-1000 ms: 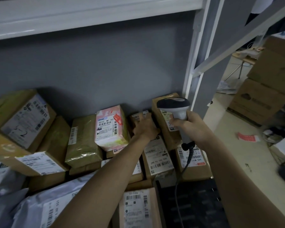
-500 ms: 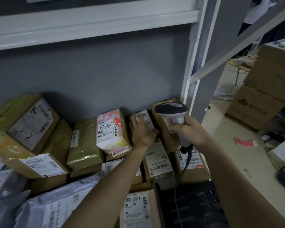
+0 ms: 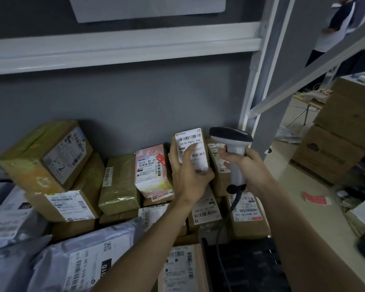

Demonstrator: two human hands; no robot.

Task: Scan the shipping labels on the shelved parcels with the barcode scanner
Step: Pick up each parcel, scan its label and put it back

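Note:
My left hand (image 3: 188, 175) grips a small brown parcel (image 3: 199, 157) and holds it upright, its white shipping label (image 3: 191, 148) facing me. My right hand (image 3: 249, 167) grips the handle of a white barcode scanner (image 3: 232, 140) with a dark head, just right of that parcel; its cable hangs down. A pink parcel (image 3: 152, 171) with a label stands to the left. Brown labelled boxes (image 3: 247, 211) lie below the hands.
More brown boxes (image 3: 51, 157) and grey poly mailers (image 3: 76, 262) fill the shelf on the left. A white shelf beam (image 3: 122, 49) runs overhead, an upright post (image 3: 259, 81) stands at right. Stacked cartons (image 3: 343, 131) and a person (image 3: 335, 28) are beyond.
My left hand has pulled the small parcel up from the pile and tipped it upright so that its label shows. The scanner stays beside it. The camera has tilted upward.

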